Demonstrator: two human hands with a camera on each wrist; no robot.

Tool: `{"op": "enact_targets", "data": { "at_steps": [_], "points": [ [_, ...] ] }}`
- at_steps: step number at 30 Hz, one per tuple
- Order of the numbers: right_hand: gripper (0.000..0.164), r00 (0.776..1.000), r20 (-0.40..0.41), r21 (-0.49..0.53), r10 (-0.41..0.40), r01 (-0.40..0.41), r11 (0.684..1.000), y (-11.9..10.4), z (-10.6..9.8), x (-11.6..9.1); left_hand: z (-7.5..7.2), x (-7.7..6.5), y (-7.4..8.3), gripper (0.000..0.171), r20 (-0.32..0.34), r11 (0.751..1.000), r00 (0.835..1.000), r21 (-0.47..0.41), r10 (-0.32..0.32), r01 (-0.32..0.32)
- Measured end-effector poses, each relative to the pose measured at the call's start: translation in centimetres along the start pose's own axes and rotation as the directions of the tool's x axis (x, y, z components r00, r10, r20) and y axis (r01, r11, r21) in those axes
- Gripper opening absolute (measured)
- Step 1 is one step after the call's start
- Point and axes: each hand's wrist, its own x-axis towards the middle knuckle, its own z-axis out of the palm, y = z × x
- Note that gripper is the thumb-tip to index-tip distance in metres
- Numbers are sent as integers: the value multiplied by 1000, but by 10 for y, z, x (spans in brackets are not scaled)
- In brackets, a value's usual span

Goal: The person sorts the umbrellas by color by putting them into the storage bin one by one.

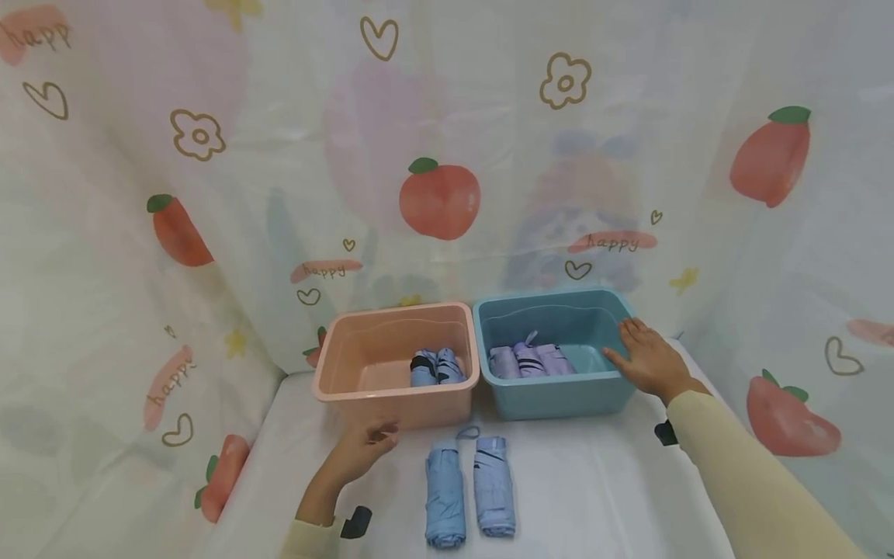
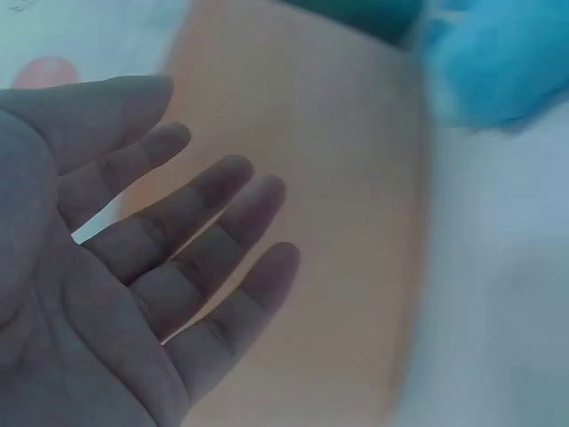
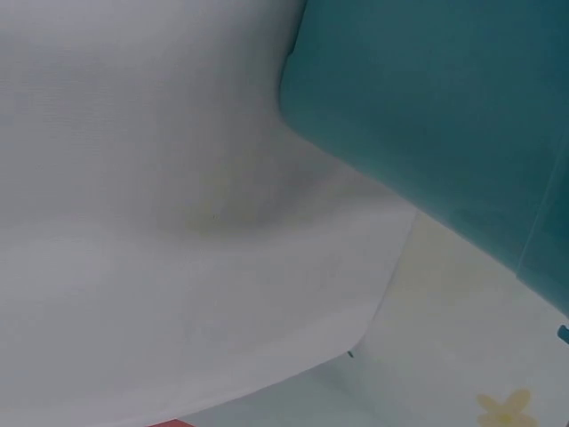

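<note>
My left hand [image 1: 359,454] hovers in front of the peach basin [image 1: 401,404], fingers relaxed and nothing in them. In the left wrist view its palm [image 2: 80,302] faces the basin's peach wall. My right hand [image 1: 649,361] rests at the right rim of the teal basin [image 1: 559,400], fingers extended; the right wrist view shows that basin's outer wall [image 3: 436,116]. Two folded umbrellas lie side by side before the basins: a blue umbrella [image 1: 445,497] and a periwinkle umbrella [image 1: 494,489] with dark stripes.
Two blue folded umbrellas with dark patches [image 1: 436,369] lie in the peach basin's right part. Several lilac folded umbrellas [image 1: 531,362] lie in the teal basin's left part. The basins stand close together on a white-covered table [image 1: 580,481], before a printed curtain [image 1: 447,116].
</note>
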Motion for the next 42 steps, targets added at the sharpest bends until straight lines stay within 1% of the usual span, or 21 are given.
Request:
{"op": "enact_targets", "data": {
  "at_steps": [1,3,5,7,10,14,17,18,20,23,25,26,28,30,31,33,35,37,39,42],
  "points": [
    [89,1000,-3,5,2,-2,1000,0,0,0,6,-2,-4,36,28,999,999,-2,-32,32],
    [89,1000,-1,11,7,-6,1000,-1,1,0,19,-6,-10,37,81,995,992,-1,-96,97],
    [90,1000,8,17,9,-9,1000,-3,2,0,31,-10,-16,38,127,988,980,3,-153,154],
    [90,1000,19,21,8,-8,1000,-4,4,0,41,-14,-21,38,160,981,968,-1,-191,194],
    [90,1000,23,15,3,-3,1000,-4,6,1,54,-19,-28,38,193,971,953,0,-234,238],
    [90,1000,16,7,4,-4,1000,-4,7,2,68,-21,-36,41,229,958,932,7,-281,287],
    [90,1000,13,5,5,-6,1000,-4,7,2,77,-21,-36,47,251,955,924,8,-287,295],
    [90,1000,13,4,7,-7,1000,-5,6,2,81,-20,-36,49,255,957,925,10,-283,290],
    [90,1000,11,5,8,-8,1000,-5,5,2,88,-18,-34,54,255,964,930,31,-265,266],
    [89,1000,9,10,11,-11,1000,-6,3,1,100,-13,-28,59,231,959,931,86,-282,269],
    [89,1000,11,10,12,-12,1000,-7,2,0,108,-10,-24,60,201,947,928,145,-313,287],
    [89,1000,10,10,12,-12,1000,-7,1,0,112,-8,-21,61,187,937,923,165,-335,307],
    [89,1000,9,12,8,-8,1000,-7,-1,0,119,-5,-16,61,154,922,919,202,-363,330],
    [88,1000,6,14,7,-7,1000,-6,-2,0,124,-3,-12,61,127,910,914,221,-385,352],
    [87,1000,4,14,7,-7,1000,-5,-2,0,125,-1,-9,61,119,908,914,222,-388,356],
    [87,1000,3,13,8,-8,1000,-3,-2,1,127,0,-8,59,107,910,918,216,-382,353],
    [87,1000,1,11,12,-12,1000,-3,-2,1,128,1,-9,57,108,921,924,188,-366,342],
    [87,1000,0,13,13,-13,1000,-2,-2,1,128,0,-11,54,120,935,932,136,-343,327],
    [88,1000,-4,17,14,-14,1000,-3,-2,1,128,-1,-15,54,128,945,936,73,-327,320],
    [88,1000,-13,17,15,-14,1000,-1,-1,1,125,-5,-18,55,135,948,940,-5,-313,317]
  ]
}}
